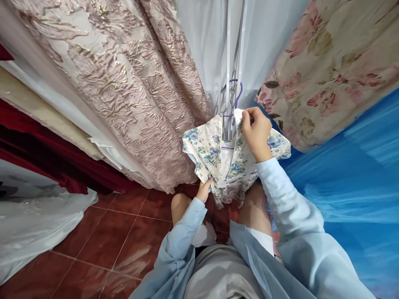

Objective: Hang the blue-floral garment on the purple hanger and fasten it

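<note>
A white blouse with blue and yellow flowers (209,153) hangs in front of me on a purple hanger (240,94), whose hook and lower bar show through the open neckline. My right hand (257,131) pinches the edge of the blouse near its right shoulder, close to the hanger. Lower down, my left hand (204,189) grips the side of the blouse near its waist, thumb on the front and the other fingers mostly hidden. White straps or rails (229,45) run up from the hanger.
Pink brocade fabric (134,95) hangs close on the left, with dark red cloth (40,153) beyond it. Cream floral fabric (330,79) and bright blue cloth (352,187) are on the right. White cloth (199,37) hangs behind. Red floor tiles (124,232) lie below.
</note>
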Demonstrator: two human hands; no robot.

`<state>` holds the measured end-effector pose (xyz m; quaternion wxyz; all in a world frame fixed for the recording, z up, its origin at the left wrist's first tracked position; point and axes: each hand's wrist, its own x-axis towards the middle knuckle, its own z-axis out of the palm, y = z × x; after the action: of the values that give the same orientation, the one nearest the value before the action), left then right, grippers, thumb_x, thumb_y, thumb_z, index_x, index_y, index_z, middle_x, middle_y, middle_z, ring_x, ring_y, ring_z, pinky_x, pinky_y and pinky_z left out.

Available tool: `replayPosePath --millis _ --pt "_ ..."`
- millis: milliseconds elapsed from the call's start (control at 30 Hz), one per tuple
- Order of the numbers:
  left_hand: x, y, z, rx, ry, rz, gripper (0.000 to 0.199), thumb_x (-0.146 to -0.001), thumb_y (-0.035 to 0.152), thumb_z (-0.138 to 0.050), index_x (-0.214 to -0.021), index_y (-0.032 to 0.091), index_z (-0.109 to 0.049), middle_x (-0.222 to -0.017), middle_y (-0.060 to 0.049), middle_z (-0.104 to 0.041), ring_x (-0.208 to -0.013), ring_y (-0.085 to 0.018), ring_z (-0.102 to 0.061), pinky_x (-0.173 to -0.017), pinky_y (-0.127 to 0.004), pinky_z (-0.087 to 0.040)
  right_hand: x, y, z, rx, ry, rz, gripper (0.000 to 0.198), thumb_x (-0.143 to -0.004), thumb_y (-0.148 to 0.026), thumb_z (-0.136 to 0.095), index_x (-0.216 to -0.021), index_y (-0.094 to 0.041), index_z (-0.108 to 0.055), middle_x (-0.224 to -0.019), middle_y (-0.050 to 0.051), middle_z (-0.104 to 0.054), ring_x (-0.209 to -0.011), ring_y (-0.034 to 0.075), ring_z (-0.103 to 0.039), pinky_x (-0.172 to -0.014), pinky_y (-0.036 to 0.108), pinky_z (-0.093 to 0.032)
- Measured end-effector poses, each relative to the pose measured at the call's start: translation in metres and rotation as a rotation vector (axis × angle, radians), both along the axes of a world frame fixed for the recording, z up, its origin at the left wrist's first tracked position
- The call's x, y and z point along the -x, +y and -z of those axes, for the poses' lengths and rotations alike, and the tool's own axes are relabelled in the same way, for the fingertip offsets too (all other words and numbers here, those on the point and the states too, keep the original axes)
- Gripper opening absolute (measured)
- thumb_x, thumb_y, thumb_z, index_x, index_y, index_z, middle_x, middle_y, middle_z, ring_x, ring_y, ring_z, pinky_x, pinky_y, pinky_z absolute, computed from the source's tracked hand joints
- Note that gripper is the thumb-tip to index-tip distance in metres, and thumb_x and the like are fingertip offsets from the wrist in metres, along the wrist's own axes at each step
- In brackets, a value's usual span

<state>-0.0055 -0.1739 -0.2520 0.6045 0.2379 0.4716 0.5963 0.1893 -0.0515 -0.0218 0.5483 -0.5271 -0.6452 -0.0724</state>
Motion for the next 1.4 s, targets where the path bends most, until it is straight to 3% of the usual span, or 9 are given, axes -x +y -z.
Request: replayPosePath --millis 167,300,400,500,633,700,767,1100,1400 --pt "0.009 -0.001 0.002 -0.036 0.061 -0.073 0.06 -0.076 0.039 -0.084 -0.129 0.02 -0.064 -0.144 -0.009 -0.061 -0.143 -0.027 -0.049 -0.125 -0.041 -0.033 -0.014 -0.021 0.019 -0.047 -0.036 -0.062 0.032 -0.097 -0.044 -0.055 -0.117 -0.021 -0.064 -0.116 0.013 -0.07 -0.111 0.03 -0.061 -0.099 0.046 -0.045" --pt "0.018 0.003 0.001 -0.11 0.239 -0.179 0.066 -0.075 0.045 -0.084 -0.131 0.017 -0.062 -0.139 -0.013 -0.064 -0.136 -0.027 -0.056 -0.122 -0.039 -0.036 -0.051 -0.035 0.026 0.024 -0.02 0.023 0.03 -0.094 -0.044 -0.059 -0.113 -0.022 -0.068 -0.103 0.01 -0.071 -0.1 0.029 -0.062 -0.097 0.049 -0.045" --pt "0.018 0.004 0.002 -0.143 0.335 -0.289 0.079 -0.073 0.048 -0.085 -0.139 0.018 -0.054 -0.144 -0.014 -0.06 -0.136 -0.028 -0.055 -0.121 -0.039 -0.037 -0.061 -0.059 0.04 -0.074 0.059 0.112 0.027 -0.092 -0.041 -0.063 -0.11 -0.022 -0.069 -0.109 0.012 -0.069 -0.109 0.032 -0.06 -0.101 0.053 -0.042" --pt "0.009 -0.001 0.004 -0.156 0.387 -0.335 0.085 -0.074 0.05 -0.084 -0.143 0.018 -0.047 -0.151 -0.016 -0.052 -0.141 -0.028 -0.051 -0.122 -0.038 -0.035 -0.036 -0.099 0.088 -0.064 0.211 0.069 0.017 -0.092 -0.038 -0.064 -0.099 -0.022 -0.066 -0.099 0.009 -0.069 -0.101 0.029 -0.063 -0.097 0.048 -0.045" --pt "-0.007 -0.013 0.006 -0.155 0.417 -0.321 0.082 -0.078 0.053 -0.079 -0.145 0.022 -0.044 -0.154 -0.015 -0.048 -0.144 -0.028 -0.046 -0.123 -0.038 -0.033 0.021 -0.148 0.184 0.535 0.362 -0.324 0.026 -0.088 -0.046 -0.066 -0.094 -0.021 -0.062 -0.081 0.004 -0.067 -0.074 0.021 -0.062 -0.074 0.034 -0.05" --pt "-0.012 -0.019 0.006 -0.148 0.423 -0.297 0.081 -0.079 0.055 -0.078 -0.145 0.022 -0.044 -0.153 -0.015 -0.049 -0.145 -0.029 -0.046 -0.122 -0.039 -0.034 0.042 -0.159 0.218 0.665 0.394 -0.324 0.032 -0.085 -0.05 -0.068 -0.094 -0.021 -0.06 -0.079 0.002 -0.065 -0.069 0.019 -0.059 -0.071 0.032 -0.049" --pt "-0.013 -0.022 0.006 -0.151 0.428 -0.27 0.081 -0.079 0.057 -0.078 -0.144 0.021 -0.046 -0.152 -0.016 -0.051 -0.144 -0.03 -0.047 -0.121 -0.04 -0.035 0.054 -0.162 0.234 0.697 0.416 -0.307 0.032 -0.087 -0.051 -0.065 -0.094 -0.021 -0.06 -0.078 0.001 -0.064 -0.067 0.018 -0.056 -0.07 0.031 -0.047" --pt "0.002 -0.021 0.004 -0.158 0.462 -0.202 0.066 -0.079 0.05 -0.079 -0.133 0.019 -0.058 -0.143 -0.016 -0.059 -0.138 -0.032 -0.053 -0.12 -0.042 -0.037 0.054 -0.152 0.214 0.72 0.447 -0.509 0.027 -0.096 -0.048 -0.052 -0.087 -0.023 -0.056 -0.077 0.002 -0.066 -0.07 0.019 -0.06 -0.069 0.03 -0.046" --pt "-0.001 -0.025 0.009 -0.154 0.507 -0.175 0.06 -0.083 0.054 -0.073 -0.13 0.019 -0.06 -0.143 -0.014 -0.059 -0.14 -0.031 -0.05 -0.12 -0.041 -0.037 0.067 -0.162 0.22 0.683 0.585 -0.431 0.025 -0.094 -0.047 -0.056 -0.093 -0.022 -0.058 -0.077 0.003 -0.064 -0.073 0.02 -0.058 -0.069 0.031 -0.047"
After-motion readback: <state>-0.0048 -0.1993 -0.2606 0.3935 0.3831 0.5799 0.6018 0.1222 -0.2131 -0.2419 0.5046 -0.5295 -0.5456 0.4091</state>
